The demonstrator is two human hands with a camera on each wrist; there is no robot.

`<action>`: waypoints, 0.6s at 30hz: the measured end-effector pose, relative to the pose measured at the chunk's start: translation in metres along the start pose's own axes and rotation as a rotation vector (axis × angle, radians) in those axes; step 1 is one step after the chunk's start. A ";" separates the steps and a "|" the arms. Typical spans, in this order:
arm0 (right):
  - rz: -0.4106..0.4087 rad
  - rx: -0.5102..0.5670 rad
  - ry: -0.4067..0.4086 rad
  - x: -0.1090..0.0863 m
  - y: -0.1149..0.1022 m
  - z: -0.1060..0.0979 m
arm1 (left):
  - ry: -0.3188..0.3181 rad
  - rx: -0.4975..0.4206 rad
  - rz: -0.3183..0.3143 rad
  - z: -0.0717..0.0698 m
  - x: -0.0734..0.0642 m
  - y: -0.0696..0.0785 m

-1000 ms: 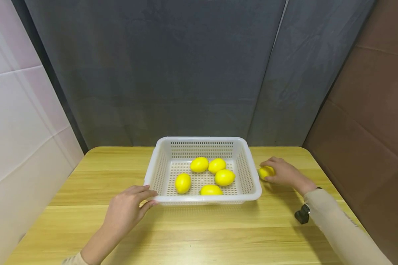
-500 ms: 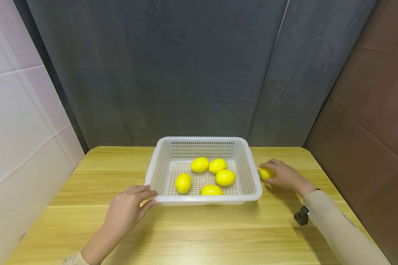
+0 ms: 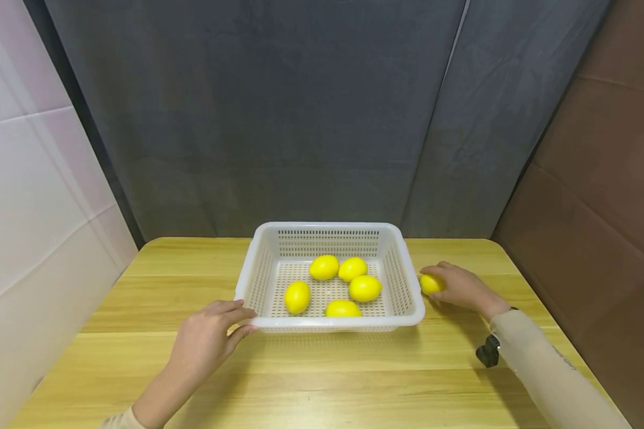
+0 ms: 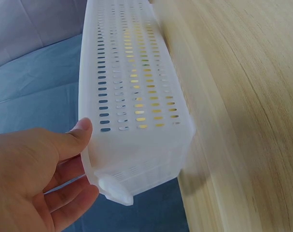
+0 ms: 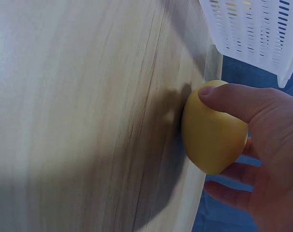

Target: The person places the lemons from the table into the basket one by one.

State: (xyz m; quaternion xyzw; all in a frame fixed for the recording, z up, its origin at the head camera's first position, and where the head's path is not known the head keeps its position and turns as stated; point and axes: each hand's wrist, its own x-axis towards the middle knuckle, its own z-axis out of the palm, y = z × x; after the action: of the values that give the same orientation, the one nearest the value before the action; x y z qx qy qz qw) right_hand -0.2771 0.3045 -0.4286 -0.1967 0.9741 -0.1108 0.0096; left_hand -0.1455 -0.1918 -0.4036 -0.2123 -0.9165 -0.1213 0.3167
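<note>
A white perforated plastic basket [image 3: 333, 322] stands on the table with several yellow lemons [image 3: 297, 297] inside. At its front left corner my left hand [image 3: 206, 333] pinches the rim, thumb on the near side and fingers over the edge; the left wrist view shows that thumb [image 4: 78, 137] against the wall. Right of the basket, my right hand [image 3: 464, 288] holds another lemon [image 5: 211, 137] between thumb and curled fingers. That lemon is just above or on the tabletop; I cannot tell which. The palm hides part of it in the head view.
The wooden table [image 3: 311, 381] extends in front of and on both sides of the basket. A dark grey curtain [image 3: 279, 119] hangs behind it. White cloth [image 3: 37, 179] bounds the left side, brown cloth [image 3: 612, 196] the right. A small black device [image 3: 488, 350] sits at the right wrist.
The right fingers have shifted slightly on the lemon, and more of it shows now. My left hand stays at the basket's corner. Basket and inner lemons keep their places.
</note>
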 end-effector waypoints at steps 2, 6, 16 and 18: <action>0.002 0.000 0.001 0.000 0.000 0.000 | 0.001 0.000 0.001 0.000 0.000 0.000; 0.006 -0.007 -0.001 0.001 0.001 0.001 | 0.000 0.001 0.003 0.000 0.001 0.000; 0.011 -0.013 -0.007 -0.001 -0.001 -0.001 | -0.007 -0.003 -0.002 -0.001 0.001 0.001; 0.014 -0.013 -0.008 -0.001 -0.001 -0.001 | -0.009 -0.005 -0.004 -0.001 0.000 0.001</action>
State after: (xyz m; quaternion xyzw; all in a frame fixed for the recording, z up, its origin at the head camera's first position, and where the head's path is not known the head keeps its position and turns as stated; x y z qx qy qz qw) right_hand -0.2757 0.3041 -0.4273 -0.1903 0.9761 -0.1037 0.0132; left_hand -0.1446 -0.1913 -0.4021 -0.2118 -0.9180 -0.1234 0.3117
